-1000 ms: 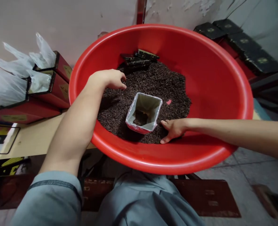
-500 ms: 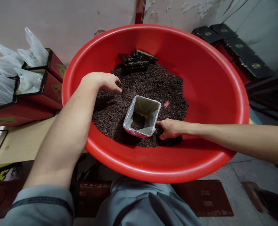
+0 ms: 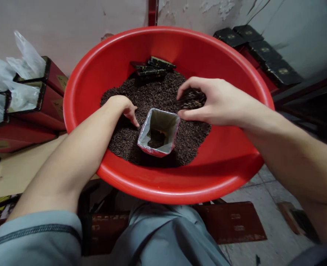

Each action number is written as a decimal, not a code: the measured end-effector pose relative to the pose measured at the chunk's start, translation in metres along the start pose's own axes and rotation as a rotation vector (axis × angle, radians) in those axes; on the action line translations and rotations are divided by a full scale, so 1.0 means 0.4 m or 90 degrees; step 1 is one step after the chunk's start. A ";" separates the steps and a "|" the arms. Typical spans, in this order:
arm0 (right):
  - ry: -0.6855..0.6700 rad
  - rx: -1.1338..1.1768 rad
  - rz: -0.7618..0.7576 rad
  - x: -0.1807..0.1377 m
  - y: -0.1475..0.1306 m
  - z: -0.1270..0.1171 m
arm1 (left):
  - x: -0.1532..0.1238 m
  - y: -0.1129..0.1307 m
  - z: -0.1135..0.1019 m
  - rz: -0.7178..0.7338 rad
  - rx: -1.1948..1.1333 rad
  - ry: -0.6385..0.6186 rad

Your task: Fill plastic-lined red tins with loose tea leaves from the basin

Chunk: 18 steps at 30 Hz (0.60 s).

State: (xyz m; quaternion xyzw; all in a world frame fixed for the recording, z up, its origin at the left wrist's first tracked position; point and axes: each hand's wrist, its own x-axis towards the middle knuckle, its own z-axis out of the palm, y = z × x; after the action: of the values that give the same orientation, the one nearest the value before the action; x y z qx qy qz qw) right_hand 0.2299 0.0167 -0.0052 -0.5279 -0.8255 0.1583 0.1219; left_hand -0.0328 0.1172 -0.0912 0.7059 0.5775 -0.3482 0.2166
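Note:
My right hand is raised beside the upper right of a lined box, its fingers curled round a clump of dark loose tea leaves. The open-topped box has a crinkled, silvery liner edge and some dark leaves at its bottom. It stands in a heap of the same leaves inside a large red plastic basin. Left of the box, my left hand is bent down at the heap. Two of its digits show apart, pointing toward the box; the other fingers are hidden.
Several flat black lids are stacked at the basin's back. To the left stand red boxes with clear plastic bags sticking out. Black-topped red boxes line the right wall. A dark red bench lies below the basin.
My right hand has risen from the heap right of the box and now grips tea leaves. My left hand has come down closer to the box. The view has shifted slightly.

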 end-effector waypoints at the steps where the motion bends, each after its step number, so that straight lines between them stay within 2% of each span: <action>1: 0.015 0.003 -0.028 0.003 -0.034 0.001 | -0.003 0.002 -0.002 0.006 -0.003 0.006; 4: 0.039 0.029 -0.110 0.015 -0.109 0.016 | -0.020 -0.004 -0.012 0.025 -0.025 0.010; 6: 0.047 0.063 -0.174 0.025 -0.121 0.033 | -0.036 -0.010 -0.017 0.033 -0.060 0.005; 9: 0.039 0.093 -0.253 0.035 -0.095 0.063 | -0.061 -0.015 -0.023 0.034 -0.119 -0.007; 12: 0.011 0.096 -0.282 0.042 -0.055 0.087 | -0.067 -0.015 -0.028 0.036 -0.146 -0.016; 18: 0.004 0.111 -0.336 0.052 -0.034 0.107 | -0.001 -0.040 -0.033 0.082 -0.112 0.011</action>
State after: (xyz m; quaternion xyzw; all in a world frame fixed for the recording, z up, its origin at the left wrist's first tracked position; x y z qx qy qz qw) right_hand 0.1942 0.0244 -0.0387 -0.2825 -0.9174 0.1899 0.2063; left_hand -0.0452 0.1304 -0.0806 0.7225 0.5615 -0.2753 0.2949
